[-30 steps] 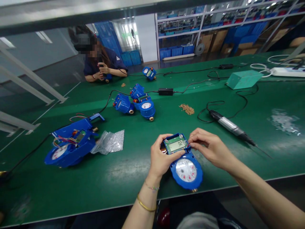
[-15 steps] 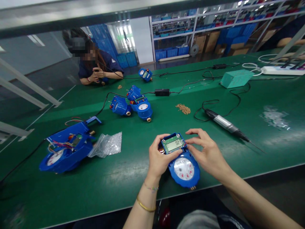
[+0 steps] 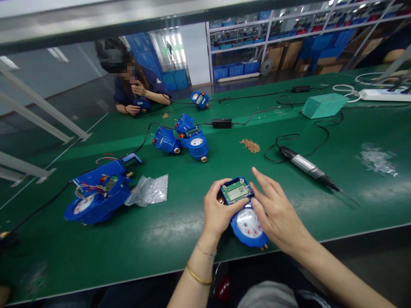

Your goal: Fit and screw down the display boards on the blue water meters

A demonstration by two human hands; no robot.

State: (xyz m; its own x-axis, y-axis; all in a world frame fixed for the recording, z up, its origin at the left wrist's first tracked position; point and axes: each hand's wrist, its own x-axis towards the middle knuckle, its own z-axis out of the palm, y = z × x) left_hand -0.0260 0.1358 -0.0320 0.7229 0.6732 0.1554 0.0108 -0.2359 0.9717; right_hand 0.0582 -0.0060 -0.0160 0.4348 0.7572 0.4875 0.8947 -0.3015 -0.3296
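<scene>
A blue water meter (image 3: 248, 224) with a white round dial and a green circuit board with a lit display (image 3: 239, 191) is tilted near the table's front edge. My left hand (image 3: 218, 211) grips its left side, thumb across the strip between display and dial. My right hand (image 3: 278, 214) is at the right side, fingers stretched out and apart, thumb and a fingertip touching the casing edge. It covers part of the dial's right rim. To the right lies an electric screwdriver (image 3: 308, 167). Beyond the meter is a pile of small brass screws (image 3: 250, 146).
Several blue meters (image 3: 197, 145) stand mid-table. An opened meter with loose wires (image 3: 96, 196) lies left, beside a clear plastic bag (image 3: 149, 190). A teal box (image 3: 324, 105), power strip (image 3: 383, 94) and cables run along the back. A co-worker (image 3: 141, 87) sits across, handling a meter.
My right fingers have straightened and shifted over the meter's right edge, covering more of the dial. My left hand keeps its grip. The co-worker's hands have moved apart. The whole view has shifted slightly.
</scene>
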